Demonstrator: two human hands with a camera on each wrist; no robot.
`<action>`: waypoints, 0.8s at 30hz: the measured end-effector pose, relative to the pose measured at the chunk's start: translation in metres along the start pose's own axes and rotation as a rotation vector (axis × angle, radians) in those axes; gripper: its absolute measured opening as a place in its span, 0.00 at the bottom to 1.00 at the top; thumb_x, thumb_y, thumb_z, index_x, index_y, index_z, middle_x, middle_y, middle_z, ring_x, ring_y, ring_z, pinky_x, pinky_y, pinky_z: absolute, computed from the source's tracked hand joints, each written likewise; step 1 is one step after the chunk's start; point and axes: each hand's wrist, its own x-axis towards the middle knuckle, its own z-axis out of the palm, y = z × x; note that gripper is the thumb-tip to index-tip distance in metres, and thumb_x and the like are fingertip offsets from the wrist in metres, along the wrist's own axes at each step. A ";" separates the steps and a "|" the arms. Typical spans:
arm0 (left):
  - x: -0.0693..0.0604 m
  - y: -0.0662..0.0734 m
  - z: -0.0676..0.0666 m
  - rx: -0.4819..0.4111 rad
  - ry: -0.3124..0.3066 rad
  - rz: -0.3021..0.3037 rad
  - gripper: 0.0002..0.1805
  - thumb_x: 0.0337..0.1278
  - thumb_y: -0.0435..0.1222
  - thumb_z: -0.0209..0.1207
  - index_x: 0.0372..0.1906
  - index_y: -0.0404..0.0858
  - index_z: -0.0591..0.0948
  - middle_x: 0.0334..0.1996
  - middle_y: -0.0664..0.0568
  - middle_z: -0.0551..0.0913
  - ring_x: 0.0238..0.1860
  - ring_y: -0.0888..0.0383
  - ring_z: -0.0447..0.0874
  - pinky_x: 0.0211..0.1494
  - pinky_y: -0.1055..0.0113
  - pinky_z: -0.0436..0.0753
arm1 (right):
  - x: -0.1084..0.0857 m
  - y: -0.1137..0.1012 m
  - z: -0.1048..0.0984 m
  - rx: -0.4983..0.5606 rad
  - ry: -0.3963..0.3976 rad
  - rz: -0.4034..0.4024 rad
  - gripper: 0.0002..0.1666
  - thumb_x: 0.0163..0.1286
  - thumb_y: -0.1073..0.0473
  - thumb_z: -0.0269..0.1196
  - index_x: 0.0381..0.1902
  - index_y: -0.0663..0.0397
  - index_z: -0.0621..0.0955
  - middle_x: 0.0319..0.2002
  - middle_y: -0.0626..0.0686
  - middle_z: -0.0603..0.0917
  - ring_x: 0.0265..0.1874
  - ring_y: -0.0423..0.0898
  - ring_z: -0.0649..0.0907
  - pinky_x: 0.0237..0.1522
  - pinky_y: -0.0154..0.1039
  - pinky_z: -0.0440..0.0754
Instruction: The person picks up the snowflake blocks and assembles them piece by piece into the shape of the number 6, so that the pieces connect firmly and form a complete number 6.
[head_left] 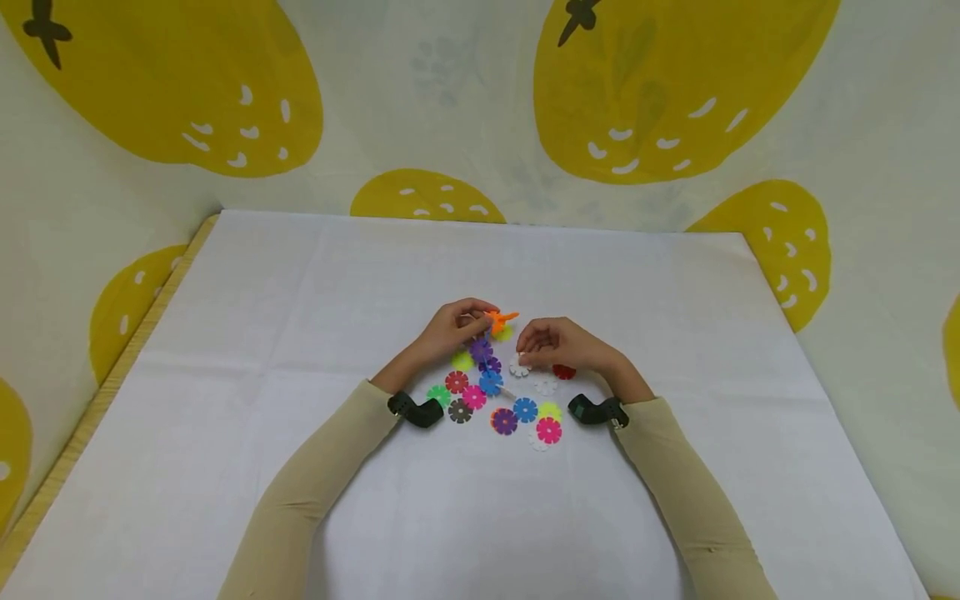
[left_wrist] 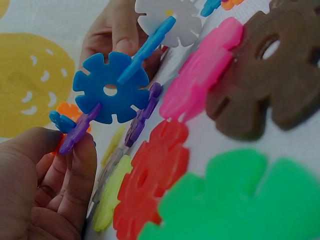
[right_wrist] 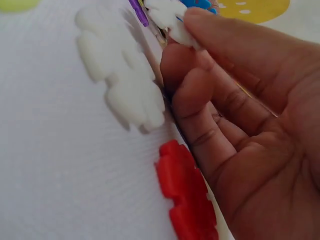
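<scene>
The backdrop is a pale cloth printed with large yellow shapes (head_left: pixel 615 100). Before it stands a table (head_left: pixel 247 467) under a white cover, its wood edge (head_left: pixel 105 392) exposed toward 9 o'clock. Clock bearings are read on the head view from the middle of the disc group.

The left hand (head_left: pixel 456 327), at 11 o'clock, pinches a purple disc (left_wrist: pixel 80 129) between thumb and finger. That disc meets a blue disc (left_wrist: pixel 92 82), notched and facing the left wrist camera. An orange piece (head_left: pixel 500 321) shows at 12 o'clock, beside the left fingertips.

The right hand (head_left: pixel 558 342), at 2 o'clock, pinches a white disc (left_wrist: pixel 184 22) between thumb and fingers. A second blue disc (left_wrist: pixel 146 51), edge-on, overlaps it in the left wrist view; whether the two are joined cannot be told.

Farther out on the cover: a red disc (head_left: pixel 564 372) and a loose white disc (head_left: pixel 547 386) at 3 o'clock; a pink disc (head_left: pixel 549 430) between 4 and 5; a brown disc (head_left: pixel 461 412) at 8; a green disc (head_left: pixel 438 395) between 8 and 9. Both sleeves (head_left: pixel 322 475) are beige.
</scene>
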 end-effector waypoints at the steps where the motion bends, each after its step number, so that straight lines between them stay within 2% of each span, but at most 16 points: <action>1: 0.000 0.000 0.000 0.007 0.001 0.002 0.16 0.70 0.37 0.56 0.56 0.35 0.79 0.44 0.43 0.84 0.35 0.58 0.80 0.39 0.72 0.78 | 0.000 0.001 0.000 0.005 0.017 0.000 0.12 0.65 0.64 0.67 0.43 0.64 0.80 0.37 0.54 0.84 0.34 0.45 0.81 0.39 0.32 0.81; 7: 0.000 0.000 0.000 0.015 -0.003 0.003 0.16 0.70 0.37 0.56 0.56 0.35 0.79 0.43 0.43 0.85 0.35 0.57 0.81 0.39 0.71 0.78 | 0.001 0.006 -0.002 0.020 0.126 0.008 0.12 0.67 0.63 0.65 0.46 0.62 0.81 0.36 0.55 0.84 0.31 0.48 0.83 0.36 0.34 0.82; 13: 0.000 -0.002 0.000 0.018 -0.011 0.000 0.16 0.69 0.38 0.56 0.56 0.35 0.79 0.41 0.44 0.85 0.33 0.56 0.80 0.38 0.72 0.78 | 0.002 0.007 -0.002 0.036 0.265 0.117 0.13 0.67 0.59 0.66 0.48 0.57 0.81 0.36 0.55 0.84 0.30 0.49 0.82 0.33 0.33 0.81; 18: 0.001 -0.002 0.000 0.021 -0.016 0.002 0.16 0.70 0.39 0.56 0.56 0.35 0.79 0.37 0.45 0.83 0.31 0.56 0.78 0.35 0.71 0.77 | 0.002 0.006 -0.002 0.110 0.355 0.149 0.15 0.69 0.59 0.63 0.51 0.61 0.80 0.36 0.57 0.84 0.30 0.47 0.82 0.34 0.31 0.81; 24: 0.001 -0.001 0.000 0.032 -0.020 0.007 0.16 0.70 0.37 0.56 0.56 0.35 0.79 0.42 0.44 0.85 0.33 0.57 0.80 0.37 0.72 0.77 | 0.002 0.004 -0.002 0.160 0.460 0.183 0.17 0.72 0.58 0.61 0.54 0.61 0.79 0.41 0.59 0.82 0.30 0.44 0.82 0.36 0.29 0.81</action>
